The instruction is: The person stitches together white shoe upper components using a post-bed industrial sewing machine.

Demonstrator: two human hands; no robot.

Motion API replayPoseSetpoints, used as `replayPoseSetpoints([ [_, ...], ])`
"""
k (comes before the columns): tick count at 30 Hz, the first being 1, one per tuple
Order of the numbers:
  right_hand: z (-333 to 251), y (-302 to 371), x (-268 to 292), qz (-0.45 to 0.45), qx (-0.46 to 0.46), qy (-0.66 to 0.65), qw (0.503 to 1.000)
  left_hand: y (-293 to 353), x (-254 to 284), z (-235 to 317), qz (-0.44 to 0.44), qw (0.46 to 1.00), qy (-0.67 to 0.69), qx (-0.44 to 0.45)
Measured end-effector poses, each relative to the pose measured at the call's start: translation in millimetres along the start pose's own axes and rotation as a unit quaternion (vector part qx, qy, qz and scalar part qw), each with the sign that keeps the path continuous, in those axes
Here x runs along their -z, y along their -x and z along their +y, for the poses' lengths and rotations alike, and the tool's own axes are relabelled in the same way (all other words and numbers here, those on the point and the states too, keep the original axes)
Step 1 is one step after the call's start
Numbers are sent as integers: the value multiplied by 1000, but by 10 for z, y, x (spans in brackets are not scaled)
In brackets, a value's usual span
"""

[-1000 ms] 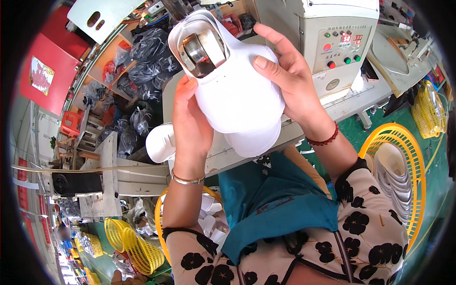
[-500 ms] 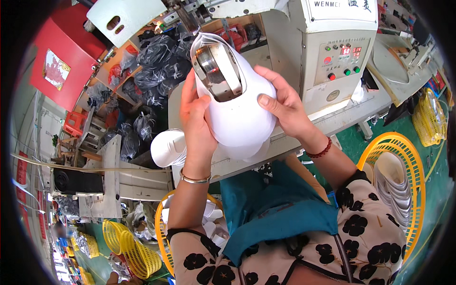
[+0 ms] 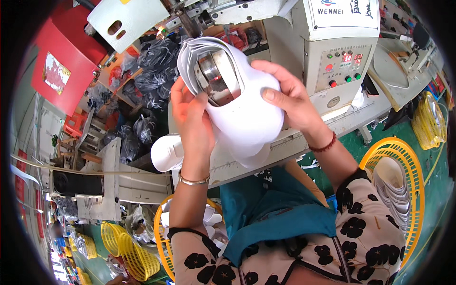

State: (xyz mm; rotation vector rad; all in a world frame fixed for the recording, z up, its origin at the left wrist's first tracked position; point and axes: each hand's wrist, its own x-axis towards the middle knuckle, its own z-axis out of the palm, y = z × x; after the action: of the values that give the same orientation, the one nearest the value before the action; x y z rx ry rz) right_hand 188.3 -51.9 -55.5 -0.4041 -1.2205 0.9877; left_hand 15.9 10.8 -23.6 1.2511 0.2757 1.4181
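A white shoe upper point(image 3: 247, 118) hangs around a shiny metal machine part point(image 3: 216, 73) that shows through its opening. Its layered collar flares out at the upper left, and its rounded end points down toward me. My left hand point(image 3: 194, 116) grips the left edge of the opening, thumb on top and fingers behind. On the other side my right hand point(image 3: 290, 97) pinches the upper, thumb on its outer face and fingers along its far edge. Parts of both hands' fingers are hidden by the upper.
Right of the upper stands a pale machine body point(image 3: 335, 71) with lit displays and buttons. A stack of white uppers point(image 3: 166, 154) lies at the table's left. Yellow baskets flank me; the right basket point(image 3: 419, 199) holds nested uppers point(image 3: 392, 190). Black bags point(image 3: 154, 76) lie beyond the machine.
The upper's collar has swung out to the left and shows more layers, while its rounded end has shifted slightly right and toward me. My left hand has moved left; my right hand has shifted slightly right.
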Motion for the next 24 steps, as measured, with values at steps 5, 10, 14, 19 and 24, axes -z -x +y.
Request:
replayPoseSetpoints([
  [5, -107, -5, -256, 55, 13, -33, 998, 11, 50, 46, -23, 998, 55, 15],
  [10, -260, -256, -328, 32, 50, -51, 997, 20, -84, 140, 6, 997, 68, 25],
  [14, -274, -265, -317, 21, 56, -26, 998, -9, -74, 138, 6, 997, 73, 34],
  [19, -348, -425, -275, -14, 93, 64, 993, -63, -41, 187, 14, 1000, 13, 8],
  [24, -533, -476, -447, -77, 62, 100, 990, 50, -192, 373, 160, 979, -88, 86],
])
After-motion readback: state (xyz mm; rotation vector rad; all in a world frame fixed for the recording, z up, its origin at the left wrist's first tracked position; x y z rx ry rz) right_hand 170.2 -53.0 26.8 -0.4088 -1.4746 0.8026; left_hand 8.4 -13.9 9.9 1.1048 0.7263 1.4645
